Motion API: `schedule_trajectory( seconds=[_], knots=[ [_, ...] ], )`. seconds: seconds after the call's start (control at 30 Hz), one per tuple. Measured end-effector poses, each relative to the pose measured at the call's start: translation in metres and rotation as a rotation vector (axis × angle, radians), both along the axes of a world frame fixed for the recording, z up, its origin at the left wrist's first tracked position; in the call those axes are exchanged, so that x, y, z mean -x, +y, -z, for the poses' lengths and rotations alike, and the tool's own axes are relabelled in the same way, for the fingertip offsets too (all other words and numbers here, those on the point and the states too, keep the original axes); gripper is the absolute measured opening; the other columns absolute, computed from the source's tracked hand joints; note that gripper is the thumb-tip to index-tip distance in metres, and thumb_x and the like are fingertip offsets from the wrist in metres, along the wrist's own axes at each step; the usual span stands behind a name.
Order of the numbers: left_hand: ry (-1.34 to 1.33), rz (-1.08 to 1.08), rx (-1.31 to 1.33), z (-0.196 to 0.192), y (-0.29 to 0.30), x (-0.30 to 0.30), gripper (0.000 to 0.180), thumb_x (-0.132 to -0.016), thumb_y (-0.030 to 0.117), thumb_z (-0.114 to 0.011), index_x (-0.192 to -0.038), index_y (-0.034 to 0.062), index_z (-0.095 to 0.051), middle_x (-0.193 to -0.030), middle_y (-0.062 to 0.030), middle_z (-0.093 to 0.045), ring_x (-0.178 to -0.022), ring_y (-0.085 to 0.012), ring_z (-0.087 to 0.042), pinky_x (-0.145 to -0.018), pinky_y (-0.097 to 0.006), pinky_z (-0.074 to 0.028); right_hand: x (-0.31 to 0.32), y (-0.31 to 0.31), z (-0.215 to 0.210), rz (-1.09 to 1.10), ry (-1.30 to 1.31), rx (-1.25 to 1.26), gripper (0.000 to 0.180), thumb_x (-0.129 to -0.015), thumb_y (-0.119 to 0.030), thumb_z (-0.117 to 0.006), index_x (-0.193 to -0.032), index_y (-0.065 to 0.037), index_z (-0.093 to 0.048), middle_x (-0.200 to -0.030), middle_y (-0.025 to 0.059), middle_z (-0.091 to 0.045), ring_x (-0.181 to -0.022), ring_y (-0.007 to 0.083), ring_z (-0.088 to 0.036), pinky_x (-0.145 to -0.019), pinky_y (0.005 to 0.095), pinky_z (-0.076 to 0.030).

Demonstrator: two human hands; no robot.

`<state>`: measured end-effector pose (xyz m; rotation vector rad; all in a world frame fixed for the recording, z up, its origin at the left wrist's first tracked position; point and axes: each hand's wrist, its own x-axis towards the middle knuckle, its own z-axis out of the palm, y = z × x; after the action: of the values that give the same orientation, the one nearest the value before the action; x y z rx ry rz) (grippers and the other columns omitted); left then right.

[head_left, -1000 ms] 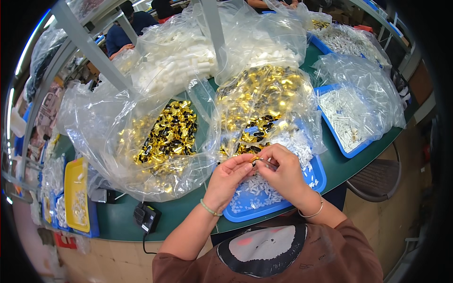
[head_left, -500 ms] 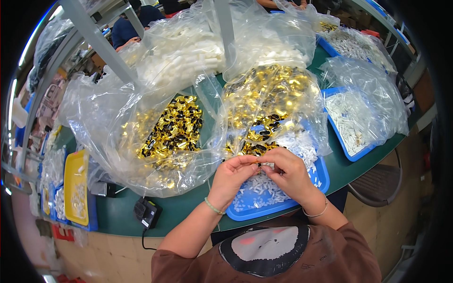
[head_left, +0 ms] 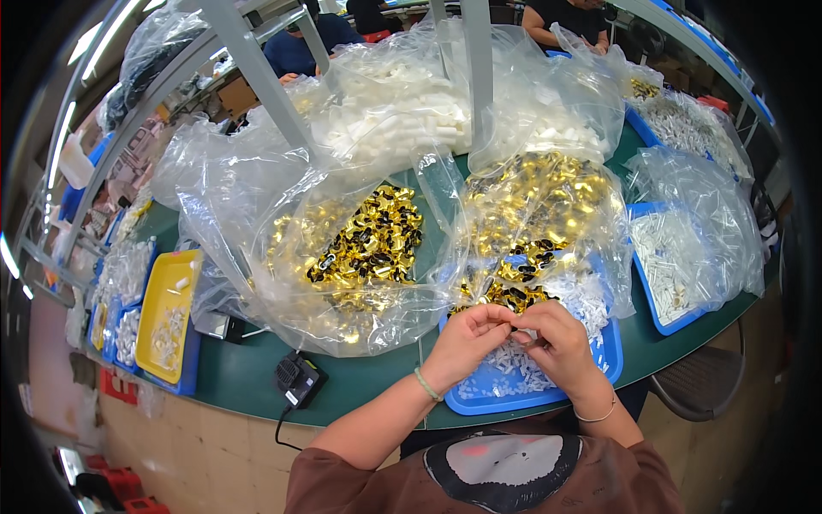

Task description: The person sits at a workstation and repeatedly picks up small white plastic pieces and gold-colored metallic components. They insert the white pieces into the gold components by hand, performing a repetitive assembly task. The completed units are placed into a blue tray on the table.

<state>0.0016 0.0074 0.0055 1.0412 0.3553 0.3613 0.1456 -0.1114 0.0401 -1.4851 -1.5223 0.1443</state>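
Observation:
My left hand [head_left: 469, 344] and my right hand [head_left: 558, 343] meet fingertip to fingertip, both closed in a pinch. Whatever lies between them is tiny and dark, mostly covered by the fingers. Beneath them is a blue tray [head_left: 505, 403] strewn with small white tubular pieces [head_left: 522, 375]. Just beyond the fingers, shiny gold-and-black pieces [head_left: 514, 295] spill from the mouth of a clear plastic bag [head_left: 548, 201], which overlaps the tray's far part. Left of it, a second open clear bag [head_left: 257, 295] holds a heap of similar gold-and-black pieces [head_left: 372, 236].
Large clear bags of white cylinders [head_left: 394, 120] stand behind, near grey metal posts [head_left: 477, 86]. A blue tray of thin white sticks [head_left: 668, 265] lies right. Left are a yellow tray [head_left: 163, 343] and a black corded device [head_left: 298, 377] on the green table [head_left: 360, 403]. Other people sit beyond.
The view has swung left, so the whole scene sits farther right in the picture. Both hands stay pinched together over the blue tray.

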Motion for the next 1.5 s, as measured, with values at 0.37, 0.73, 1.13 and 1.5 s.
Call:
schedule_trajectory(
  seconds=[0.37, 0.73, 1.13, 1.5],
  knots=[
    [-0.039, 0.014, 0.004, -0.009, -0.002, 0.0, 0.023, -0.094, 0.003, -0.054, -0.115, -0.0032, -0.061, -0.102, -0.0094, -0.067, -0.091, -0.0157, -0.067, -0.085, -0.028, -0.053, 0.004, -0.001, -0.002, 0.0, -0.092, 0.006, 0.027, -0.071, -0.002, -0.078, -0.096, -0.008, -0.068, -0.092, 0.009, -0.063, -0.072, 0.024, -0.066, -0.06, 0.0311, -0.054],
    [-0.08, 0.024, 0.119, -0.009, -0.001, 0.0, 0.024, -0.096, 0.003, -0.052, -0.117, -0.0035, -0.061, -0.106, -0.0112, -0.067, -0.094, -0.0173, -0.067, -0.089, -0.03, -0.053, 0.003, -0.002, 0.001, 0.042, -0.037, -0.022, 0.03, -0.07, -0.002, -0.079, -0.097, -0.01, -0.068, -0.094, 0.0098, -0.063, -0.072, 0.0232, -0.066, -0.058, 0.0307, -0.054],
    [-0.059, 0.033, 0.107, -0.007, -0.001, 0.002, 0.022, -0.095, 0.004, -0.053, -0.115, -0.003, -0.061, -0.106, -0.0122, -0.067, -0.094, -0.0183, -0.068, -0.087, -0.031, -0.053, 0.005, -0.002, -0.005, 0.034, 0.021, 0.019, 0.026, -0.074, -0.002, -0.077, -0.097, -0.008, -0.067, -0.092, 0.0101, -0.063, -0.068, 0.0221, -0.064, -0.056, 0.0289, -0.053],
    [-0.021, 0.004, 0.064, -0.007, -0.002, 0.001, 0.02, -0.095, 0.001, -0.052, -0.112, -0.0034, -0.062, -0.107, -0.0123, -0.067, -0.093, -0.0178, -0.068, -0.086, -0.029, -0.054, 0.003, -0.003, 0.003, 0.001, 0.023, 0.032, 0.035, -0.07, 0.003, -0.076, -0.102, -0.007, -0.065, -0.093, 0.0101, -0.063, -0.073, 0.0213, -0.065, -0.055, 0.0292, -0.053]
  ],
)
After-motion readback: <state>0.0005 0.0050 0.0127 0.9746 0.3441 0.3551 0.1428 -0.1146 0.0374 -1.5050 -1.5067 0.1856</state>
